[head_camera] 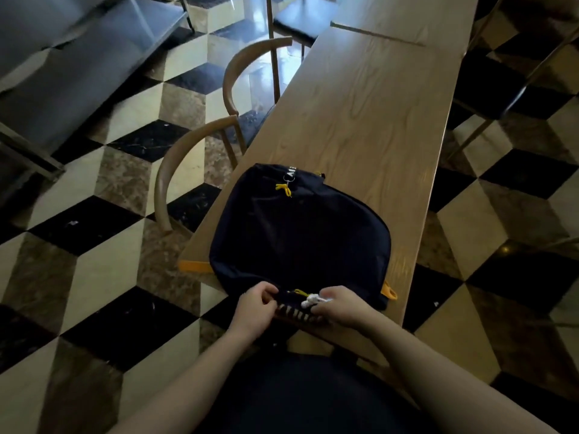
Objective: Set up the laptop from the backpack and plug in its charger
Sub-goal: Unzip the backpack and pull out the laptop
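A dark navy backpack [300, 233] with yellow trim lies flat on the near end of a long wooden table [369, 114]. My left hand [257, 308] pinches the fabric at the backpack's near edge. My right hand [341, 306] grips a white zipper pull [310, 300] beside a yellow pull tab [299, 291] at the same edge. A striped handle [297, 315] shows between my hands. No laptop or charger is visible.
Two curved wooden chairs [188, 158] stand along the table's left side, and another chair [513, 98] on the right. The floor is black, cream and brown tile. A grey metal shelf unit [78, 57] fills the upper left.
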